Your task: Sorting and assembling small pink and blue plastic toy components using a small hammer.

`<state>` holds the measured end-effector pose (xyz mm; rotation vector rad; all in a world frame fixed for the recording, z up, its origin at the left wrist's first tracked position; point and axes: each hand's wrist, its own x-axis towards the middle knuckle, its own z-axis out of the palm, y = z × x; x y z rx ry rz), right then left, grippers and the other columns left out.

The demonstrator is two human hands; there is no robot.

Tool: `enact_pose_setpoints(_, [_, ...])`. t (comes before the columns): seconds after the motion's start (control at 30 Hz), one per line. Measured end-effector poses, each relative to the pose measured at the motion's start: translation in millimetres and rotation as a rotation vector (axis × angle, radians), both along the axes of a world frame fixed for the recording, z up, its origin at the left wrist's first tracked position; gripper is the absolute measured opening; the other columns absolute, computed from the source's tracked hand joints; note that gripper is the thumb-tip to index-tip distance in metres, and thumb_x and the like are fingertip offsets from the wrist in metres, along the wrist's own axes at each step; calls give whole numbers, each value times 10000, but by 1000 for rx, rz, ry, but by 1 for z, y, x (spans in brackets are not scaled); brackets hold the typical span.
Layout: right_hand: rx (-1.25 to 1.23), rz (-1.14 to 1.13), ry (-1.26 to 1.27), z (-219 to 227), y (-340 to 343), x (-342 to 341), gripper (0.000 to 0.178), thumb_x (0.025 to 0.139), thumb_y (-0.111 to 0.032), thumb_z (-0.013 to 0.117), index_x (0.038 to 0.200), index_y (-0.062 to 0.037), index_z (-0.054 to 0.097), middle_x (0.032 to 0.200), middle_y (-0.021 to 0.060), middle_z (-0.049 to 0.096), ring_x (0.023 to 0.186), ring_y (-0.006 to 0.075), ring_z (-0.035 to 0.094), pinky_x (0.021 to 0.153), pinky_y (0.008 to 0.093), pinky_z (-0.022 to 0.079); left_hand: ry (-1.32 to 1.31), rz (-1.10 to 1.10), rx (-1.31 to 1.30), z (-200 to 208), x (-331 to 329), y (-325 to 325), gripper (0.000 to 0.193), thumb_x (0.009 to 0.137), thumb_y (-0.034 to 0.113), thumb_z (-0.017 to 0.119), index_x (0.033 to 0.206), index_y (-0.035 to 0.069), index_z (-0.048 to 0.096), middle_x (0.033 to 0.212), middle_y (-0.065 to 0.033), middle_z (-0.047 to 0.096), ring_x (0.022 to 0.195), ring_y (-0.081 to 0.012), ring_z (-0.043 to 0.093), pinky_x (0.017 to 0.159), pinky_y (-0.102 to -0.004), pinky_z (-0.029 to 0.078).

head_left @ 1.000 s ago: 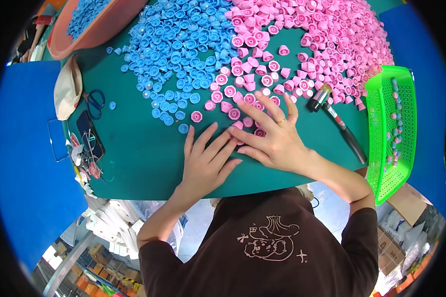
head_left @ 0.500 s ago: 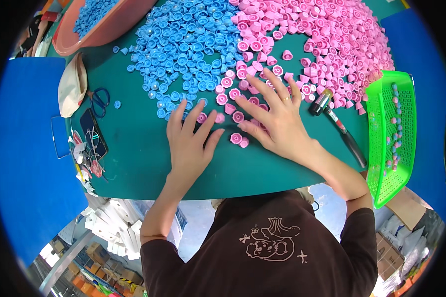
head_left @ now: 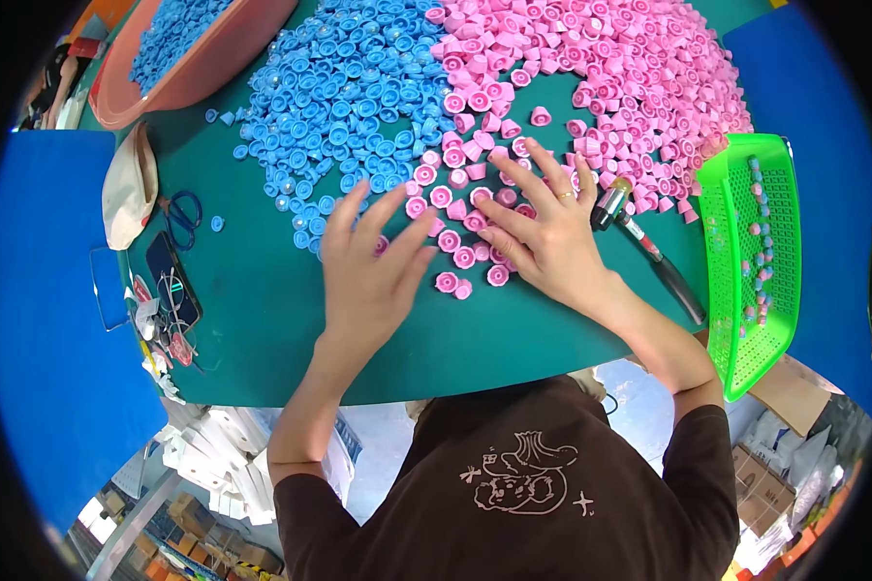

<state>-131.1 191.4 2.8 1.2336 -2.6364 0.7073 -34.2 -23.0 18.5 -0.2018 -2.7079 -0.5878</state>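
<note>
My left hand hovers at the near edge of the blue heap, fingers spread and slightly blurred, with a pink piece beside its fingertips. Its palm holds nothing that I can see. Fingers fanned out, my right hand rests over several loose pink pieces, touching some and hiding others. These small cup-shaped plastic pieces have fluted sides and lie scattered between the two hands. Beyond them spreads a large heap of pink pieces, which meets a heap of round blue cap-like pieces on its left.
A hammer lies right of my right hand, near a green perforated basket holding a string of beads. On the left are a pink tub of blue pieces, a cream pouch, scissors, a phone and glasses.
The whole view has shifted slightly. Beside my right hand, more loose pink pieces now lie spread out toward the near side. My left hand has moved slightly nearer to me, its fingers still apart.
</note>
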Motion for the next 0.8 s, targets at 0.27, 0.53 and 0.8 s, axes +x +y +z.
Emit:
enact_pose_setpoints(0.27, [34,-37,-18,0,-6,-14,352,862,-339,687,1196,-229,680,1470,75,428,1427,326,265,1106,620,114,-64,-72,-57,-25,-14,7,392,807,279,748,1181,190,670,1398,-89,498,1327,-377,388,1038,-550,342])
enact_pose_setpoints(0.53, [36,-27,-65,1,4,-13,349,860,-353,686,1192,-244,685,1473,80,425,1423,335,274,1112,615,117,-98,6,95,-19,5,5,427,798,280,761,1191,136,675,1393,-109,509,1317,-402,400,1042,-540,342])
enact_pose_setpoints(0.8, [118,-121,60,-9,1,-35,408,870,-410,664,1241,-243,660,1499,101,392,1421,361,261,1103,625,136,-169,17,67,-25,34,-4,450,798,267,762,1216,131,667,1423,-118,489,1350,-415,372,1057,-539,334])
